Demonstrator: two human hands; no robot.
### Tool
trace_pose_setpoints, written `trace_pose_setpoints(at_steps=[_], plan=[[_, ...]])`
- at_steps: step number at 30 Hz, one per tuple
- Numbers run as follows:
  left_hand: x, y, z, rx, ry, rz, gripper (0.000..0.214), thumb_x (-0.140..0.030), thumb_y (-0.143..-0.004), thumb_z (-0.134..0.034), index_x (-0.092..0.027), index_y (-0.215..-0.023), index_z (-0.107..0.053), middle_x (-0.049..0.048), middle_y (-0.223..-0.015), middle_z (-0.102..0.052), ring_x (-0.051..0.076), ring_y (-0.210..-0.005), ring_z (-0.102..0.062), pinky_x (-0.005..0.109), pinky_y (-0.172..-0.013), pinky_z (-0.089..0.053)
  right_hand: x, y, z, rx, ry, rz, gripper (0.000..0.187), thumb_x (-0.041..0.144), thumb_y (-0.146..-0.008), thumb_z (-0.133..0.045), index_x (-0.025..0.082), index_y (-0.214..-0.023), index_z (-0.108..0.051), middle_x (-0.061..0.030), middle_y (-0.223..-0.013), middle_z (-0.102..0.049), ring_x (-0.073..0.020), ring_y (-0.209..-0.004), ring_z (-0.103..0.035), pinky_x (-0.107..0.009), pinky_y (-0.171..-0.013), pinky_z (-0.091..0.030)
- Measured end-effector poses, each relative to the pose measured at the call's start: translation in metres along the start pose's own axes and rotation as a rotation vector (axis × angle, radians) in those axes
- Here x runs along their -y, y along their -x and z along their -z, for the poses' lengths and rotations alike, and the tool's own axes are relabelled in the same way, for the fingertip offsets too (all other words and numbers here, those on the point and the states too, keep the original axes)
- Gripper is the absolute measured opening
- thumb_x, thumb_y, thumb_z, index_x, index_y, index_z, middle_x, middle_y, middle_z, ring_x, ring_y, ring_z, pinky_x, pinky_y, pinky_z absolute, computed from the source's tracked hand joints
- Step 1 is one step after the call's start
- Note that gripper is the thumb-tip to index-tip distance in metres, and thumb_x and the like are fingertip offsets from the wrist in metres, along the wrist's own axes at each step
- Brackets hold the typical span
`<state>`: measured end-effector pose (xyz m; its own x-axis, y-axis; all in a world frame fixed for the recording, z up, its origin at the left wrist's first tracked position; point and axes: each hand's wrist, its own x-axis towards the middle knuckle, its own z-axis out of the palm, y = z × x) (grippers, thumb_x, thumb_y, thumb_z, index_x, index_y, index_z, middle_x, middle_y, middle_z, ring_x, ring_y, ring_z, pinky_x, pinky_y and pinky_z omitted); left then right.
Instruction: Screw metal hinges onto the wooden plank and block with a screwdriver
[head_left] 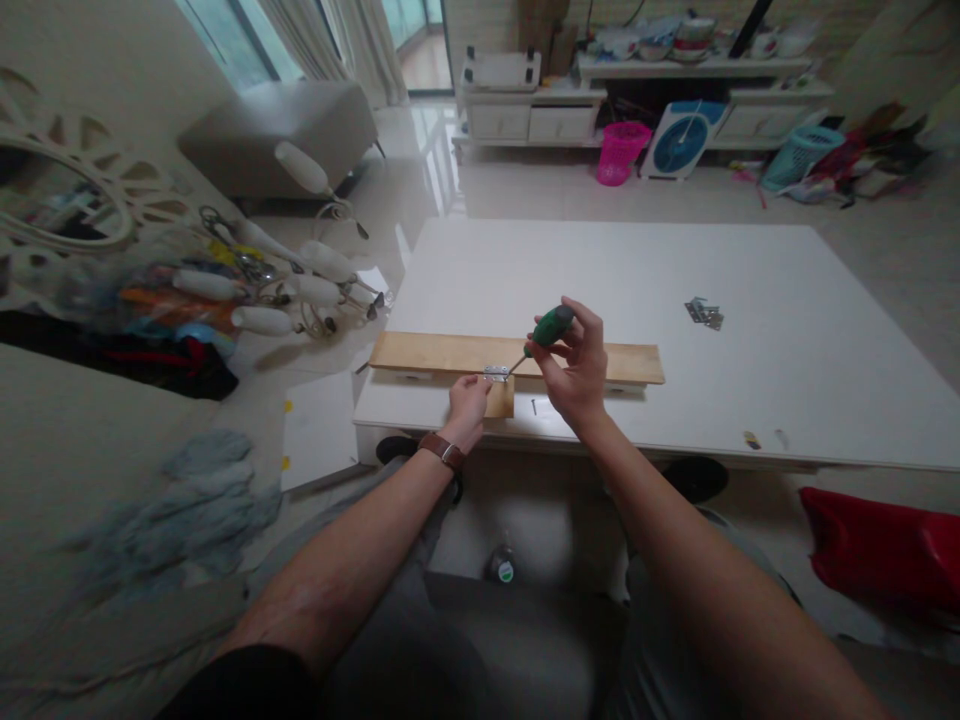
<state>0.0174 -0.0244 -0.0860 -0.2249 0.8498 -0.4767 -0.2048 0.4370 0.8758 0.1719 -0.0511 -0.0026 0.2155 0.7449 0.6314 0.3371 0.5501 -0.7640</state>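
A green-handled screwdriver [551, 327] is held in my right hand [579, 372], its shaft slanting down to the left. Its tip meets the right side of a small metal hinge [496, 373]. That hinge lies where a long wooden board [442, 350] meets a short wooden block [500, 400]. My left hand [468, 408] is closed at the hinge's left edge, fingertips pinched together; what they grip is too small to make out. To the right of the block, a loose screw [534, 407] lies on the white tabletop [750, 380].
More metal hinges [705, 314] lie in a pile on the right of the table. Small pieces [751, 440] rest near its front edge. A red plastic seat [885, 550] stands at the lower right, and a bottle [502, 563] is below the table edge. A lamp [315, 290] lies at the left.
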Motion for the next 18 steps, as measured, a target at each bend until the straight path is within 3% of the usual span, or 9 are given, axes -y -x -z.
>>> trace_pose_setpoints(at_steps=[18], plan=[[0.0075, -0.0061, 0.0015, 0.012, 0.012, -0.031, 0.025, -0.020, -0.068, -0.085, -0.017, -0.084, -0.067, 0.0055, -0.084, -0.072, 0.021, -0.087, -0.068, 0.038, -0.090, -0.054, 0.0060, 0.0033, -0.0048, 0.046, -0.056, -0.064, 0.068, 0.028, -0.092, -0.073, 0.042, -0.153, -0.047, -0.0028, -0.122, -0.069, -0.0206, -0.101, -0.076, -0.039, -0.085, -0.071]])
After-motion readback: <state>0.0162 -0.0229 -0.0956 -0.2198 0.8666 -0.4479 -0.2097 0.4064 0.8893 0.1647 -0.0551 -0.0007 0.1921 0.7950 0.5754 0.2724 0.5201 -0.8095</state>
